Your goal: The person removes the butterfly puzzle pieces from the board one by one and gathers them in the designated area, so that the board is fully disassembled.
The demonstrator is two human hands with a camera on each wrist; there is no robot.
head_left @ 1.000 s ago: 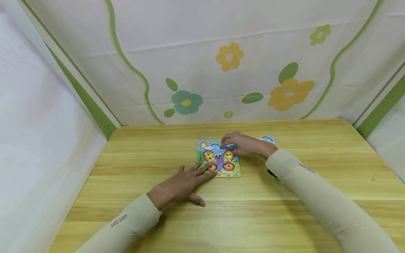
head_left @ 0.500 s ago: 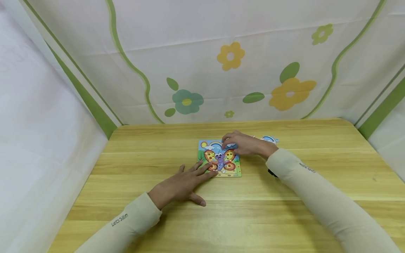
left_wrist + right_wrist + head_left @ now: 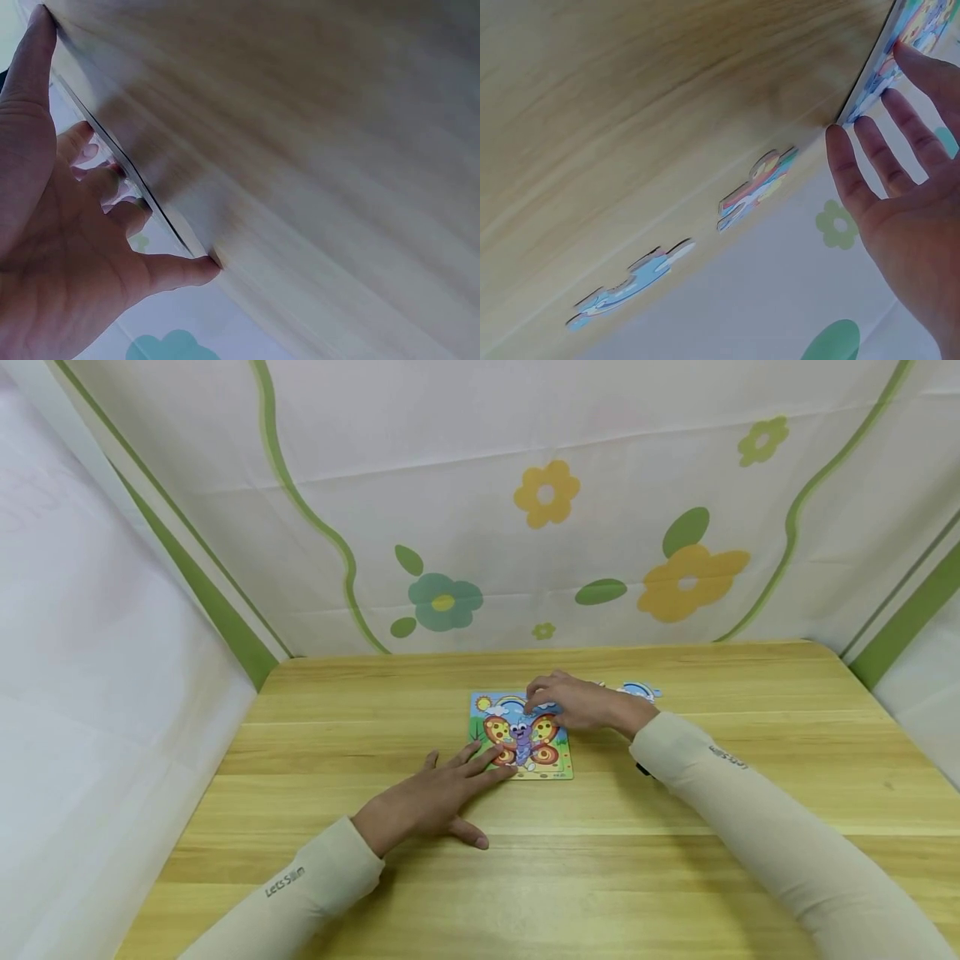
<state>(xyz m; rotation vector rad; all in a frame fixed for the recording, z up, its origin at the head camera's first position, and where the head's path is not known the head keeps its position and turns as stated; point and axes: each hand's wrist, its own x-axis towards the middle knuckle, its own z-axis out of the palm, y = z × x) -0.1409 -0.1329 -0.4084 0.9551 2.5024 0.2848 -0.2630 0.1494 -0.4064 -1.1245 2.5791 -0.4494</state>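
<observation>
A square jigsaw puzzle [image 3: 558,756] with a purple, orange-winged butterfly lies on the table. My left hand [image 3: 442,789] is spread out, its fingers resting across the puzzle's lower left part and its thumb on the wood. Over the upper right corner is my right hand [image 3: 573,700], bent down with fingertips on the picture. In the right wrist view, that hand's fingers [image 3: 877,146] touch the puzzle's far edge and its thumb meets the printed face. The part of the picture under the right hand is hidden.
Beyond the right wrist lies a loose rainbow puzzle piece [image 3: 637,691]. A second loose piece [image 3: 757,187], red and multicoloured, lies between it and the puzzle. The wooden table [image 3: 585,877] ends at a white, flower-printed cloth [image 3: 465,510] behind.
Both hands stay at nearly the same places on the puzzle. The whole view has shifted very slightly.
</observation>
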